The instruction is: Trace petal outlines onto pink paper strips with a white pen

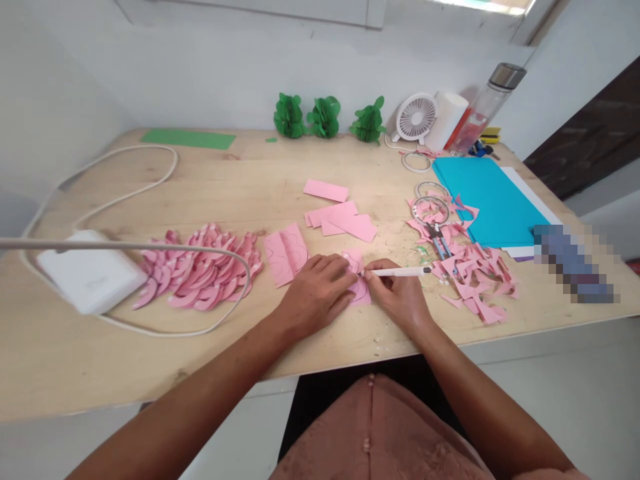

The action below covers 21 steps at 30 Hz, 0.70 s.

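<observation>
A small pink paper piece with a curved outline drawn on it lies on the wooden table in front of me. My left hand rests flat on its left part, fingers extended and partly covering it. In my right hand is a white pen, its tip against the paper beside my left fingertips. Just left of my left hand sit pink pieces with drawn curves. Several plain pink strips are spread beyond my hands.
On the left are cut pink shapes, a white box and a cable. Pink scraps, scissors and blue sheets lie right. Green paper figures, a fan and a bottle stand at the back.
</observation>
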Each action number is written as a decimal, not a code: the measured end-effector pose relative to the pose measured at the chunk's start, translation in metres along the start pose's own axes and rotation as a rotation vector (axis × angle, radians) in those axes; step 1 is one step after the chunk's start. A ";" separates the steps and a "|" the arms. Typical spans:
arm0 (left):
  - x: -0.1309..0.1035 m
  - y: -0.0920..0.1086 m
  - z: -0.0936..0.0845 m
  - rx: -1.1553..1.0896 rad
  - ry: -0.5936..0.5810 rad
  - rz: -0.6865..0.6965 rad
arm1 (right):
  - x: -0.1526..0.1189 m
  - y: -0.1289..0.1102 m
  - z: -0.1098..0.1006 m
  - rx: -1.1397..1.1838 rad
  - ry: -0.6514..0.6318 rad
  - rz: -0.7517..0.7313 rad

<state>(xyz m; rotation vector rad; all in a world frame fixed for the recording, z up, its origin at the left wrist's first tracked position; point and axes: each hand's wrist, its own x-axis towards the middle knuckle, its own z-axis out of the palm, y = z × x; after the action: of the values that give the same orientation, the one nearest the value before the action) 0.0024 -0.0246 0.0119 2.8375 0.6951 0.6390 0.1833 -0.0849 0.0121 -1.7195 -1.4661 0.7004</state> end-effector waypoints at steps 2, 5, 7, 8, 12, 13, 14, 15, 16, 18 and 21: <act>0.000 0.000 0.001 -0.002 0.003 0.000 | 0.000 0.000 0.000 -0.008 -0.003 0.000; -0.001 -0.001 0.001 -0.004 0.002 -0.003 | 0.000 0.000 -0.001 -0.020 -0.010 0.004; -0.001 -0.001 0.002 -0.004 -0.001 -0.004 | 0.000 0.000 -0.001 -0.022 -0.013 0.006; -0.001 -0.001 0.002 -0.003 -0.001 -0.004 | 0.000 -0.001 -0.002 -0.023 -0.012 0.006; 0.000 0.000 0.001 -0.005 0.001 -0.007 | -0.001 -0.002 -0.003 -0.023 -0.009 0.000; 0.000 0.000 0.001 -0.006 0.001 -0.008 | -0.001 -0.002 -0.003 -0.021 -0.009 -0.001; 0.000 0.000 0.001 -0.005 0.000 -0.007 | -0.002 -0.002 -0.003 -0.018 -0.008 -0.002; 0.000 0.000 0.001 -0.004 -0.001 -0.007 | -0.002 -0.003 -0.003 -0.017 -0.007 -0.002; 0.000 0.000 0.001 -0.004 -0.002 -0.007 | -0.002 -0.003 -0.004 -0.018 -0.005 0.000; 0.000 0.000 0.001 -0.003 -0.004 -0.008 | -0.003 -0.003 -0.004 -0.021 -0.003 0.002; 0.000 0.000 0.000 -0.004 -0.004 -0.010 | -0.003 -0.003 -0.005 -0.021 0.001 -0.012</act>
<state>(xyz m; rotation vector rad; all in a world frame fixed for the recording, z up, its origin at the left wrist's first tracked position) 0.0031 -0.0248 0.0118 2.8292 0.7063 0.6329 0.1848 -0.0885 0.0174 -1.7257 -1.4863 0.6800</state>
